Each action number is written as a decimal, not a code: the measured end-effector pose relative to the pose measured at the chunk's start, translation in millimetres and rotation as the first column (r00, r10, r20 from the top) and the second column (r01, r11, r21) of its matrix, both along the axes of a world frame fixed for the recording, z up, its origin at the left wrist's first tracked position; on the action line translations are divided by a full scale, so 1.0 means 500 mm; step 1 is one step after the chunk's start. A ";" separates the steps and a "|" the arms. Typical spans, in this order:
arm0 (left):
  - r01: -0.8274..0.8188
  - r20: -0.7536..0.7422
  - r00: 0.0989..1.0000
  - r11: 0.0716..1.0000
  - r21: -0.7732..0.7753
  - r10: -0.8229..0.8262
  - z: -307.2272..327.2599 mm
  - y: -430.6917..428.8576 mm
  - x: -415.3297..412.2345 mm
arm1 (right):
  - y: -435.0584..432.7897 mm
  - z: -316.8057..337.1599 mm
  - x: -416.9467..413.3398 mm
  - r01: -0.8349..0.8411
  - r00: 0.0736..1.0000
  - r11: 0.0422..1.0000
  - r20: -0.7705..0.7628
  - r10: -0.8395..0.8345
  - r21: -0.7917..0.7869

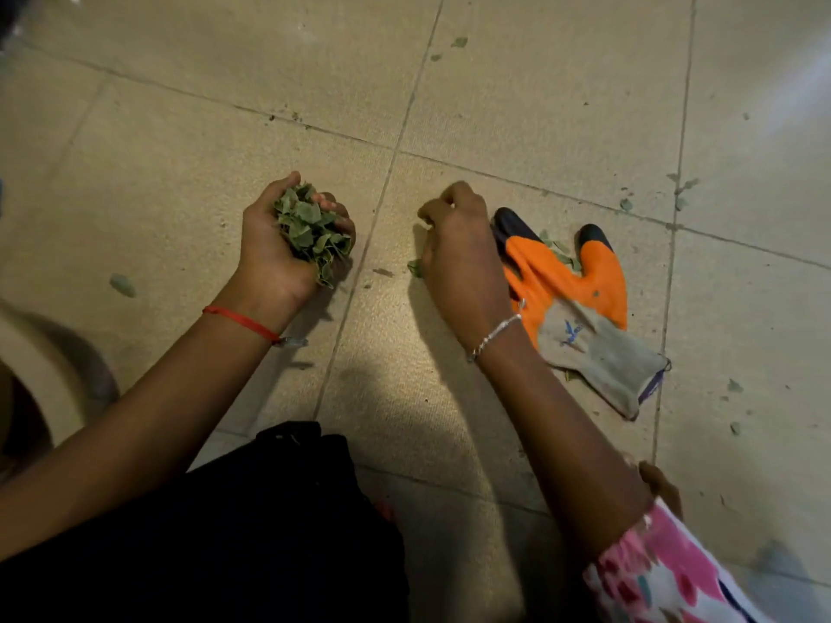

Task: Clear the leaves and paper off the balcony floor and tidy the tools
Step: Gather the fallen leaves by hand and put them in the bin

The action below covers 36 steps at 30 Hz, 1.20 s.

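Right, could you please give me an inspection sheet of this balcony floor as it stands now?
Surface: tiled floor, dusty, leaf bits scattered.
Job's things: leaf bunch in the left hand; loose leaf left of it; orange glove flat on the floor, leaves on it; no paper seen.
Clutter: nothing seen.
Grippers: left hand grips the leaf bunch; right hand reaches down beside the glove, grip unclear.
Cables: nothing seen.
Surroundings: black fabric at the near edge; patterned sleeve on the right arm.
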<state>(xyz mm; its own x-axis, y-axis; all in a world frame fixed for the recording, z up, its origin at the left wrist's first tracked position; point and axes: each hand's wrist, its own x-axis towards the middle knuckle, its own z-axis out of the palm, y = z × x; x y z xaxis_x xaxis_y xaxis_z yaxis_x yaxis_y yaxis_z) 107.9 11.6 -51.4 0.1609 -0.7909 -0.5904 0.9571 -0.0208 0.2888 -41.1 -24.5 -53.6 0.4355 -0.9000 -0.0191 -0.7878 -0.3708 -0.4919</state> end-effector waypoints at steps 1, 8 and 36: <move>-0.010 -0.001 1.000 1.000 -0.002 0.010 0.000 0.006 0.007 | 0.024 -0.009 0.000 0.002 1.000 0.998 -0.029 -0.003 -0.056; -0.073 -0.014 0.997 0.997 0.001 0.073 0.003 0.038 0.038 | 0.100 -0.058 0.029 0.134 0.988 0.981 -0.058 -0.143 -0.142; -0.208 0.004 0.978 0.978 0.015 0.208 -0.009 0.098 0.107 | 0.160 -0.099 0.092 -0.614 0.765 0.774 0.125 0.632 -0.156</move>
